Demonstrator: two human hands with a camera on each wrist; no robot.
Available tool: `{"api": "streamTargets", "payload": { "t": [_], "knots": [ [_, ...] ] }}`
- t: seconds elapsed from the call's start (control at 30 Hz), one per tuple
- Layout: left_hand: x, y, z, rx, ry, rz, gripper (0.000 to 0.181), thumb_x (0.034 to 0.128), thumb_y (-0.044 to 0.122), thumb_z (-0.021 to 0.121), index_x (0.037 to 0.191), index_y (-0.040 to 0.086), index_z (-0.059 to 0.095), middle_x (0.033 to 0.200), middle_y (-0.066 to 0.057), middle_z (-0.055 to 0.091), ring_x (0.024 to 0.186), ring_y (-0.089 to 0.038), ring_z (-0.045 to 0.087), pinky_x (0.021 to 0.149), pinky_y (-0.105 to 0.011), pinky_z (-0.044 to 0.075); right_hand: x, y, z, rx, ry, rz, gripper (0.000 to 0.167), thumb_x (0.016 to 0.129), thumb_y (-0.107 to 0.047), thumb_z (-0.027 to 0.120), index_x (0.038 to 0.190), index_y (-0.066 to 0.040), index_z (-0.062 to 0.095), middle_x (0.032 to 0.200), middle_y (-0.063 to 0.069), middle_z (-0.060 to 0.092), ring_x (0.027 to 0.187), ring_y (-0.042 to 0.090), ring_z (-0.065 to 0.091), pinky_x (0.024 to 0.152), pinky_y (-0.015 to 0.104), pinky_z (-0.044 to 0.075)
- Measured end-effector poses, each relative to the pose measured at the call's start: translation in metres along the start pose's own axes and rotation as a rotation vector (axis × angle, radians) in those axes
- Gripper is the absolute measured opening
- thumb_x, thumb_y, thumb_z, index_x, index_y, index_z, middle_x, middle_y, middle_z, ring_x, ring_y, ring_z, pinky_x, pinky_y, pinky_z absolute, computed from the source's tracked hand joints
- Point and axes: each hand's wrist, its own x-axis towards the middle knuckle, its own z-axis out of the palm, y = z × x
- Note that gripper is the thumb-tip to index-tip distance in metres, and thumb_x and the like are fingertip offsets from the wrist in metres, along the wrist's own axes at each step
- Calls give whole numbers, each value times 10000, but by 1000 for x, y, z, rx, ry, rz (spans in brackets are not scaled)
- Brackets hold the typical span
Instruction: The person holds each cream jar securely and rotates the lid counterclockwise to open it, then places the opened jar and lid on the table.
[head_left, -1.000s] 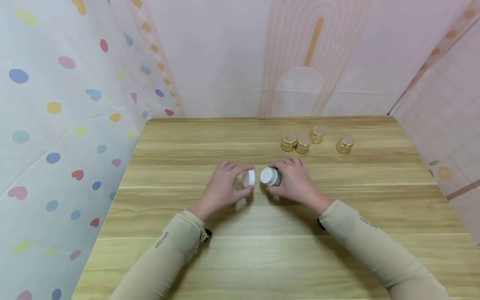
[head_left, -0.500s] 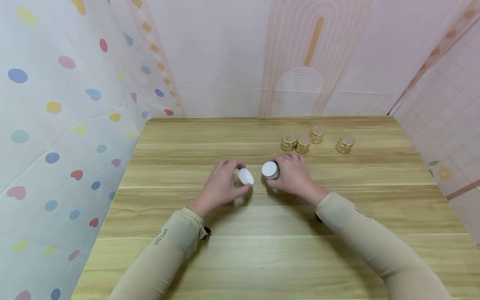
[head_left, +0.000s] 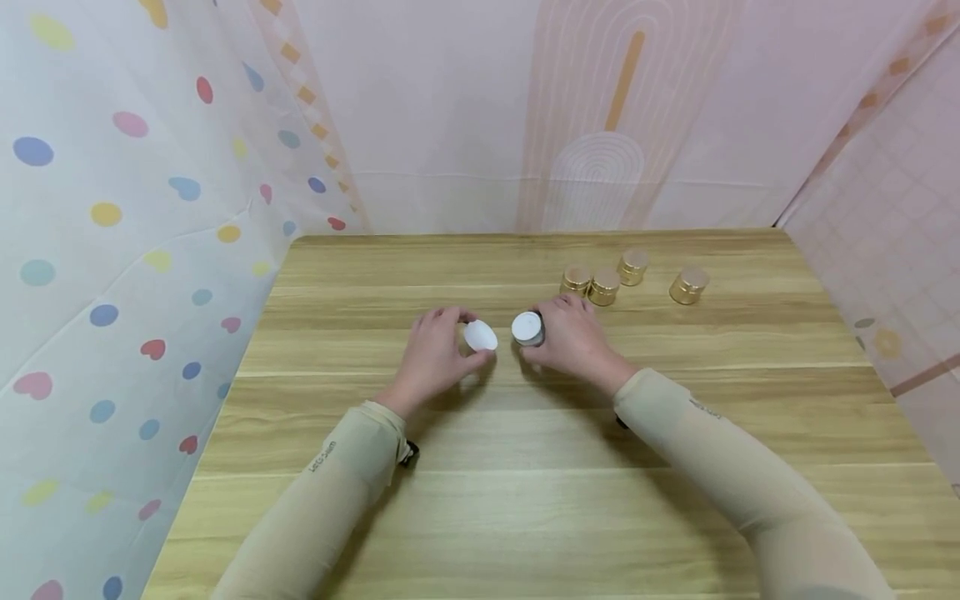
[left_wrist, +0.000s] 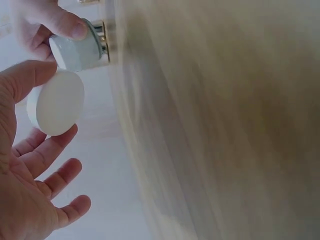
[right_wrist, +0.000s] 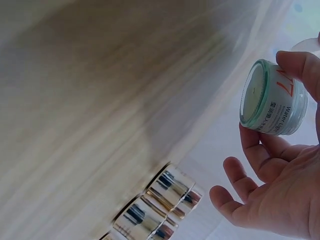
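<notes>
Head cam: left hand (head_left: 432, 357) pinches the lid (head_left: 481, 336), right hand (head_left: 574, 337) grips the jar (head_left: 527, 329); probably slippery glass, hold its sides.

In the head view, the far side of the glass jar (head_left: 528, 330) is hidden by the right hand (head_left: 573, 337), by which the base of one gold jar (head_left: 576, 277) is covered. The print on the sleeves (head_left: 318, 492) cannot be read. In the left wrist view, the bench (left_wrist: 215, 125) is blurred. In the right wrist view, the lid (right_wrist: 307, 46) is cut off.
</notes>
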Motion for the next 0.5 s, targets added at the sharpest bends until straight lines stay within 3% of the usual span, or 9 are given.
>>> {"api": "streamTargets", "payload": {
  "t": [0.3,0.5],
  "knots": [
    [36,-28,-3,-31,-37,-106,597,882,380,881,1298,52,605,1340,-162,691,1346,-428,562,1262,-600,288,40,-9,9,84,-38,19,520,847,-402,836,1227,-74,701,1199,103,748,1211,351,610,1078,512,453],
    [62,-44,-6,70,-54,-159,636,897,389,849,1364,62,567,1369,-155,681,1324,-416,575,1220,-592,289,68,-19,16,131,-46,34,554,856,-394,843,1277,-69,690,1204,89,748,1158,317,648,1050,481,501]
  ]
}}
